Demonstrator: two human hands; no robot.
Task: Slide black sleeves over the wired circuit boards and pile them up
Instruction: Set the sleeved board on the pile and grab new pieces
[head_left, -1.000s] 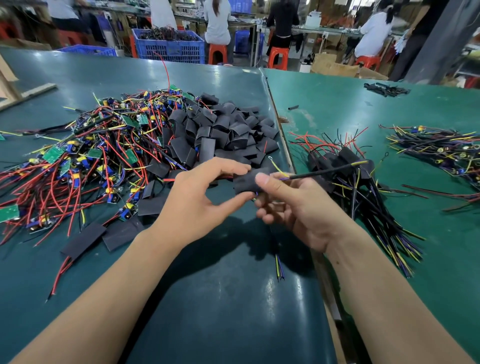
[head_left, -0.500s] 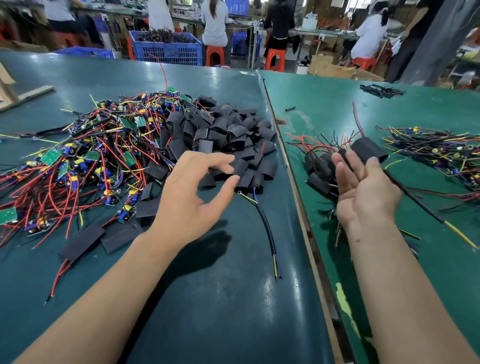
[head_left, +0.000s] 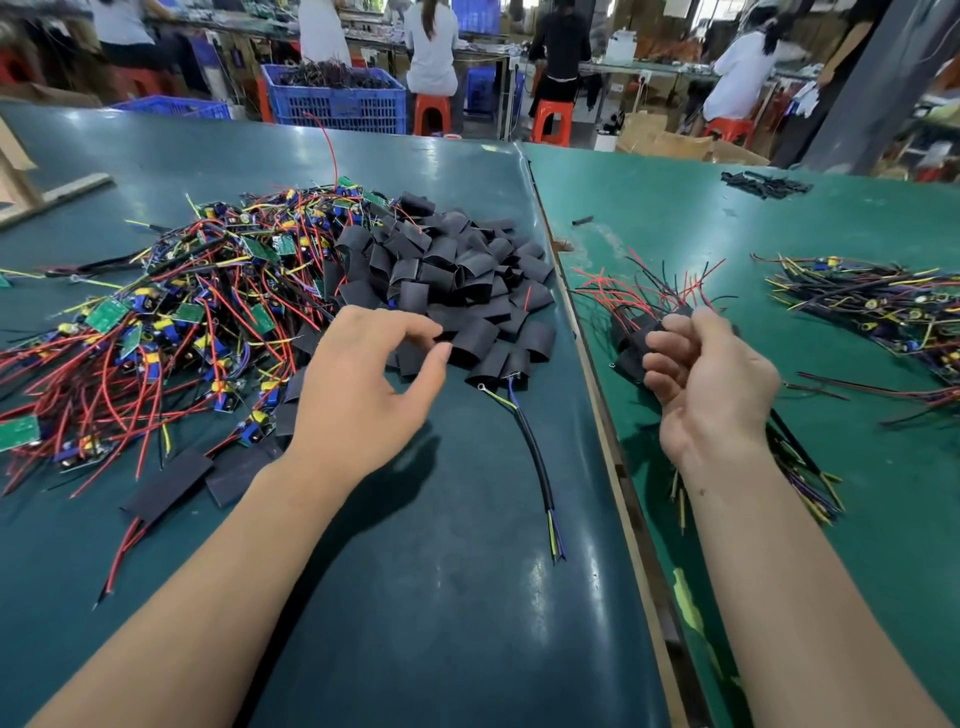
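A heap of loose black sleeves (head_left: 457, 280) lies mid-table, right of a tangle of bare green circuit boards with red wires (head_left: 171, 322). My left hand (head_left: 363, 384) hovers at the heap's near edge. Its fingers are relaxed, its thumb is apart, and it holds nothing. On the right table sits a small pile of sleeved boards (head_left: 631, 338) with red and black wires sticking up. My right hand (head_left: 711, 384) is just above and right of that pile, fingers loosely curled and empty. A sleeved board (head_left: 498, 371) at the heap's near edge trails a black cable (head_left: 535, 457) toward me.
A seam (head_left: 597, 415) divides the dark left table from the green right table. Another bundle of wired parts (head_left: 872, 306) lies far right. A few flat sleeves (head_left: 166, 483) lie near left. Blue crates (head_left: 337, 98), stools and seated people are beyond the tables.
My right hand let go of the sleeved board onto the right pile and drew back, its fingers curling. My left hand moved forward to the edge of the sleeve heap.
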